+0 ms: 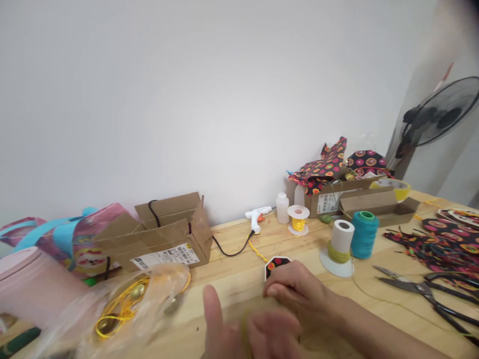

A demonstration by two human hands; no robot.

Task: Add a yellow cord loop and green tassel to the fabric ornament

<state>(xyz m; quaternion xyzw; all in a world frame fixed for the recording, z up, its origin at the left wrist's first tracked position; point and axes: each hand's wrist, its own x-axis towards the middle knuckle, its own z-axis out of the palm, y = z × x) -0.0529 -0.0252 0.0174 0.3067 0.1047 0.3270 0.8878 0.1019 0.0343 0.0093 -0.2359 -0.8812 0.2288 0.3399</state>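
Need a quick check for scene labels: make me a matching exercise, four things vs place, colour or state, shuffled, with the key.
Things
1. scissors
2. glue gun
3. small pale-edged octagonal piece
4. fan

Descriptions
A. upper right of the picture
B. partly covered by the right hand
C. black handles, blades apart
D. white, with an orange trigger

Pairs: 1-C, 2-D, 3-B, 4-A
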